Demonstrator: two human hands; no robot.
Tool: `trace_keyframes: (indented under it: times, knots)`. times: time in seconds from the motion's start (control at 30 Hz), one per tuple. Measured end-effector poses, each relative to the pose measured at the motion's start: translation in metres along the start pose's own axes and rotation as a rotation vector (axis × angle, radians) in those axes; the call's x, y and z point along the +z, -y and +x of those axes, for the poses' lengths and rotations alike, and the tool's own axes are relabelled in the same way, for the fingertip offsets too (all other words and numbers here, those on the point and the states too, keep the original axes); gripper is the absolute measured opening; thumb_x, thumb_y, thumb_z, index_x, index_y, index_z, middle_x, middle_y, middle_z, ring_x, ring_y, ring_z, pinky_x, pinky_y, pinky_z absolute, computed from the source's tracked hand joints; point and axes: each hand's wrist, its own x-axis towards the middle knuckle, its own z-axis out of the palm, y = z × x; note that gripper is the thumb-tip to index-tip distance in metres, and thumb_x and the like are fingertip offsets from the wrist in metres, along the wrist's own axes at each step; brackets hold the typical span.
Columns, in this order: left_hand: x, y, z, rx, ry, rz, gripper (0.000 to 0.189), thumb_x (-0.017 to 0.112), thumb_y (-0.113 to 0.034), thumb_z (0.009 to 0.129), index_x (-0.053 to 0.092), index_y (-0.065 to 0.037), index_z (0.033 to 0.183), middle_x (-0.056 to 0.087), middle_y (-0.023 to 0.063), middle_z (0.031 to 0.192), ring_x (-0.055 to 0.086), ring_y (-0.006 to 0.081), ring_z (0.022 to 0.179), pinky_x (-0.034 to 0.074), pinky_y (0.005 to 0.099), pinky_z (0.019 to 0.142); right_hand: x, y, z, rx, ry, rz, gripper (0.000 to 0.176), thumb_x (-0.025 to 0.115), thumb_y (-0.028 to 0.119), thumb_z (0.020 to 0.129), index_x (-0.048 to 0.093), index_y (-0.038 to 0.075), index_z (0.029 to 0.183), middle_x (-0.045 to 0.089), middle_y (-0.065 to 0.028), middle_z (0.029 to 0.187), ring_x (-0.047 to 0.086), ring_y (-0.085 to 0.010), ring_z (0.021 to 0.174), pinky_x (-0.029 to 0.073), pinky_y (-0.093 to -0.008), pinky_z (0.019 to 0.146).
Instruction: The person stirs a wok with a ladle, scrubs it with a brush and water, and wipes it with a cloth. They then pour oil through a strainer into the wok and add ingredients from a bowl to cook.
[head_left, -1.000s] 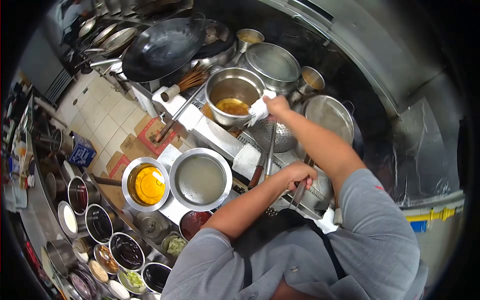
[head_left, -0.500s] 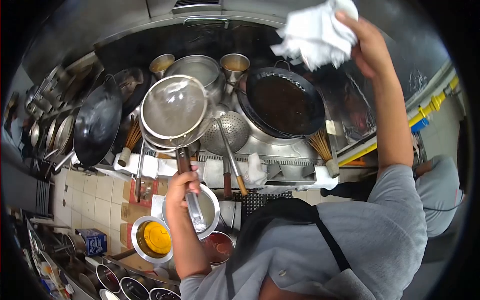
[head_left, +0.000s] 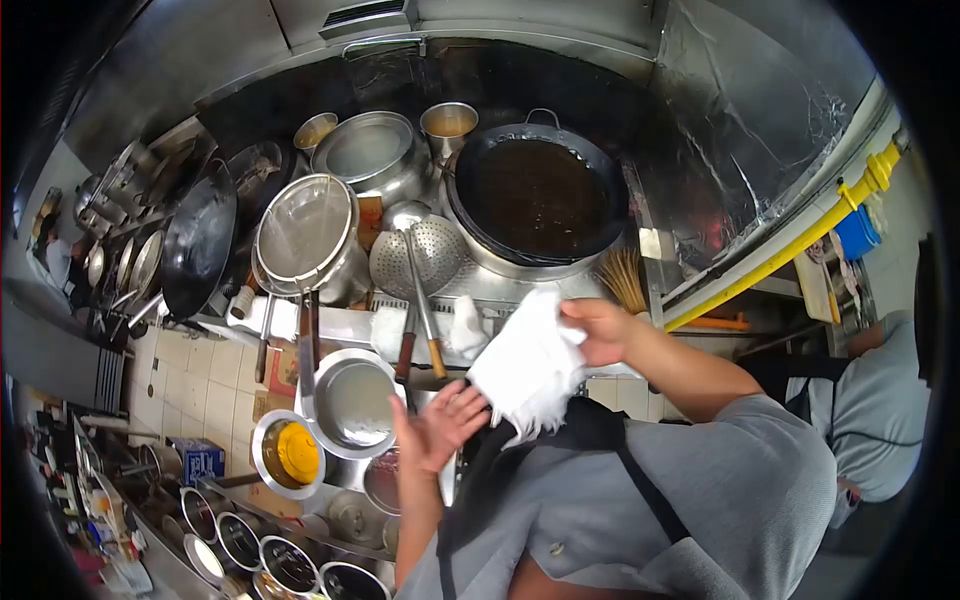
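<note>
In front of my chest, a white cloth (head_left: 535, 360) with a frayed lower edge hangs from my right hand (head_left: 598, 330), pinched between thumb and fingers. My left hand (head_left: 442, 425) is open, palm up and fingers spread, with its fingertips right at the cloth's left edge. Left of that hand stands a metal pot of cloudy liquid (head_left: 355, 400). A fine-mesh strainer (head_left: 305, 230) lies over a metal pot, its handle pointing toward me. Beside it are a perforated skimmer (head_left: 420, 258) and a ladle (head_left: 406, 215).
A wok of dark liquid (head_left: 540, 200) sits on the stove, with a bamboo brush (head_left: 625, 280) at its right. Another wok (head_left: 200, 240) leans at left. A bowl of yellow liquid (head_left: 290, 455) stands low left. A yellow pipe (head_left: 780, 270) runs along the right; a person (head_left: 880, 410) is beyond it.
My left hand has let go of the strainer, which now lies on the pot, and has opened beside the cloth. My right hand has brought the cloth down from high right to my chest.
</note>
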Motion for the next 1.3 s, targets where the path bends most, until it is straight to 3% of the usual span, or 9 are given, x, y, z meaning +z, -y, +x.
trace_keyframes:
  times: [0.23, 0.4, 0.47, 0.57, 0.77, 0.9, 1.03, 1.17, 1.3]
  knots:
    - [0.009, 0.129, 0.010, 0.159, -0.589, 0.183, 0.044, 0.053, -0.038, 0.092, 0.052, -0.006, 0.122, 0.064, 0.0093, 0.108, 0.066, 0.0220, 0.087, 0.054, 0.0308, 0.061, -0.051, -0.063, 0.028, 0.124, -0.023, -0.859, 0.045, 0.070, 0.006, 0.078, 0.054, -0.004, 0.119, 0.063, -0.0096, 0.107, 0.058, -0.0169, 0.100, 0.044, -0.0289, 0.089]
    - [0.023, 0.172, -0.048, 0.544, -0.548, -0.074, 0.065, 0.040, -0.062, 0.090, 0.049, -0.010, 0.127, 0.061, 0.0060, 0.115, 0.061, 0.0212, 0.100, 0.054, 0.0358, 0.072, -0.026, -0.130, 0.009, -0.168, 0.509, -1.612, 0.081, 0.072, 0.033, 0.076, 0.035, -0.009, 0.134, 0.037, -0.0269, 0.136, 0.041, -0.0329, 0.125, 0.031, -0.0359, 0.106]
    - [0.005, 0.182, -0.072, 0.636, -0.586, -0.026, 0.046, 0.054, -0.038, 0.091, 0.054, -0.001, 0.119, 0.061, 0.0116, 0.112, 0.061, 0.0225, 0.100, 0.050, 0.0340, 0.082, 0.004, -0.155, -0.006, -0.164, 0.896, -1.917, 0.102, 0.067, 0.051, 0.075, 0.018, -0.010, 0.141, 0.004, -0.0322, 0.149, 0.005, -0.0421, 0.140, 0.012, -0.0422, 0.115]
    - [-0.009, 0.207, -0.121, 0.694, -0.825, 0.003, 0.033, 0.062, -0.017, 0.085, 0.056, 0.002, 0.111, 0.062, 0.0125, 0.106, 0.062, 0.0206, 0.094, 0.050, 0.0335, 0.079, 0.015, -0.183, -0.005, -0.122, 1.182, -1.829, 0.092, 0.072, 0.041, 0.076, 0.026, -0.003, 0.142, 0.010, -0.0268, 0.151, 0.013, -0.0366, 0.141, 0.017, -0.0394, 0.114]
    - [-0.059, 0.195, -0.233, 1.178, -1.837, 1.190, 0.034, 0.065, 0.001, 0.068, 0.057, 0.001, 0.101, 0.061, 0.0138, 0.097, 0.059, 0.0293, 0.093, 0.047, 0.0371, 0.081, -0.008, -0.190, 0.015, 0.165, 0.638, -1.511, 0.069, 0.075, 0.032, 0.076, 0.048, -0.001, 0.130, 0.041, -0.0217, 0.140, 0.041, -0.0300, 0.130, 0.036, -0.0375, 0.104]
    - [-0.115, 0.167, -0.276, 1.038, -1.887, 1.633, 0.056, 0.068, 0.003, 0.060, 0.058, -0.004, 0.114, 0.051, 0.0186, 0.108, 0.052, 0.0364, 0.098, 0.042, 0.0430, 0.090, 0.007, -0.214, 0.018, 0.270, 0.503, -1.712, 0.070, 0.078, 0.027, 0.073, 0.048, -0.003, 0.129, 0.056, -0.0261, 0.121, 0.054, -0.0278, 0.115, 0.043, -0.0362, 0.097]
    - [-0.164, 0.188, -0.263, 0.342, -1.863, 1.917, 0.088, 0.060, -0.049, 0.080, 0.028, 0.008, 0.139, 0.023, 0.0276, 0.146, 0.016, 0.0404, 0.139, 0.014, 0.0509, 0.112, 0.012, -0.263, 0.029, 0.229, 0.620, -1.857, 0.063, 0.077, 0.032, 0.074, 0.055, 0.000, 0.124, 0.061, -0.0225, 0.114, 0.059, -0.0254, 0.108, 0.046, -0.0351, 0.093]
    - [-0.151, 0.192, -0.282, 0.537, -1.690, 1.790, 0.083, 0.059, -0.048, 0.082, 0.030, 0.005, 0.139, 0.024, 0.0291, 0.145, 0.018, 0.0421, 0.138, 0.014, 0.0519, 0.112, 0.021, -0.303, 0.048, 0.233, 0.722, -1.912, 0.061, 0.076, 0.033, 0.075, 0.056, 0.001, 0.123, 0.062, -0.0187, 0.114, 0.060, -0.0259, 0.106, 0.047, -0.0346, 0.093]
    - [-0.102, 0.217, -0.361, 1.169, -1.581, 1.590, 0.057, 0.069, -0.023, 0.078, 0.049, 0.001, 0.126, 0.047, 0.0246, 0.131, 0.045, 0.0384, 0.123, 0.034, 0.0458, 0.104, 0.001, -0.309, 0.069, 0.283, 0.622, -2.190, 0.060, 0.071, 0.040, 0.074, 0.059, 0.001, 0.119, 0.062, -0.0218, 0.112, 0.060, -0.0315, 0.106, 0.047, -0.0359, 0.092]
